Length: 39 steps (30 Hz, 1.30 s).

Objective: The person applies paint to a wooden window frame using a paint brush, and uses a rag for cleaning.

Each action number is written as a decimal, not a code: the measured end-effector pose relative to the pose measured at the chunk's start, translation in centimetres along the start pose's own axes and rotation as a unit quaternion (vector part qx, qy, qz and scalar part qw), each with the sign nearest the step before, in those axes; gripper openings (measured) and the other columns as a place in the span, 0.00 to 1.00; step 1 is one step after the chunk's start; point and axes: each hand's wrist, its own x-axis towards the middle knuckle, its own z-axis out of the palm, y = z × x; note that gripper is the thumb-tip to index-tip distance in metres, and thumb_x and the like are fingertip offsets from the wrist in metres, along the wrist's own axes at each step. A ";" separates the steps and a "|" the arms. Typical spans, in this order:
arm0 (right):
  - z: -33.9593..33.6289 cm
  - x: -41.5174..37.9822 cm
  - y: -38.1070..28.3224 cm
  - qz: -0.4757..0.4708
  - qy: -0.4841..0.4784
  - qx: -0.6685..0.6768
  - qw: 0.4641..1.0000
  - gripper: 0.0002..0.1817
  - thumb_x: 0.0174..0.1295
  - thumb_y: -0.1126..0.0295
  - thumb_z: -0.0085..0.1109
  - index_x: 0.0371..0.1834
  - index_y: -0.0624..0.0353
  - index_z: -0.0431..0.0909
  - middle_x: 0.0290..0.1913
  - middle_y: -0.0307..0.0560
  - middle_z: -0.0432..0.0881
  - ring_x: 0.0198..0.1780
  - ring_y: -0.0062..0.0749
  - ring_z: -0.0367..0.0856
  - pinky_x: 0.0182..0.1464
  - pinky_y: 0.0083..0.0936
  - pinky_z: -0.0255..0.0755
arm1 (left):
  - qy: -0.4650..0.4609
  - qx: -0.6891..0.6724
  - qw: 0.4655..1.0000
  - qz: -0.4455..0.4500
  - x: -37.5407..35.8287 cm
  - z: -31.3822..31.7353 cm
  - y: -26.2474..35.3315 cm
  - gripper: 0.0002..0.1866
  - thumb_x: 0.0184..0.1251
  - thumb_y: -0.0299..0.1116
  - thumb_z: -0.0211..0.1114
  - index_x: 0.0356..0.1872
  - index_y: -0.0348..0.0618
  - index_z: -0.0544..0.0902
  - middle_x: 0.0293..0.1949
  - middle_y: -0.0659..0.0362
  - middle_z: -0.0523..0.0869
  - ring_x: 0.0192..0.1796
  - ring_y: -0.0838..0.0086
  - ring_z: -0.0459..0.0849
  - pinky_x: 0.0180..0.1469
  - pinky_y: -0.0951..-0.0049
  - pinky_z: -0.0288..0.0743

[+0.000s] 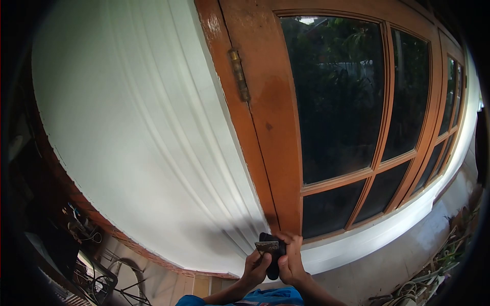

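My left hand (256, 267) is closed, its thumb pressed against a small flat grey piece (266, 247) with a straight top edge and dark smudges. Right beside it, my right hand (292, 259) wraps its fingers and thumb around a long black object (274, 268) with rounded ends. The grey piece overlaps the black object in this view; what kind of things they are I cannot tell. Both hands are close to the lower hinge-side corner of an orange-brown wooden window frame (278, 153).
A white grooved wall (153, 153) stands left of the window, edged with brick. A brass hinge (239, 75) sits high on the frame, beside dark glass panes (337, 102). Dark clutter and a wheel (127, 278) are at lower left, plants (441, 270) at lower right.
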 end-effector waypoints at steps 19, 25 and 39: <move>0.6 -1.4 3.7 -0.066 0.079 -0.030 0.994 0.41 0.74 0.50 0.50 0.80 0.66 0.48 0.53 0.60 0.73 0.49 0.47 0.73 0.51 0.43 0.68 | 0.060 0.031 0.992 0.103 2.0 3.3 -2.1 0.15 0.79 0.39 0.59 0.55 0.40 0.84 0.49 0.56 0.86 0.42 0.77 0.81 0.43 0.73 0.77; 2.4 -2.2 3.1 -0.008 0.135 0.264 0.955 0.36 0.77 0.55 0.48 0.81 0.60 0.49 0.58 0.54 0.73 0.53 0.39 0.73 0.57 0.36 0.68 | 0.048 0.018 0.996 0.071 3.2 3.9 -2.3 0.16 0.78 0.38 0.60 0.57 0.39 0.82 0.51 0.54 0.85 0.46 0.75 0.81 0.47 0.72 0.76; 0.4 -4.5 4.1 0.075 0.095 0.276 0.953 0.40 0.75 0.60 0.54 0.83 0.54 0.43 0.76 0.52 0.62 0.70 0.38 0.68 0.68 0.30 0.63 | 0.005 0.000 0.996 0.086 3.0 3.6 -4.4 0.18 0.77 0.36 0.60 0.61 0.37 0.79 0.57 0.49 0.83 0.55 0.69 0.81 0.56 0.70 0.75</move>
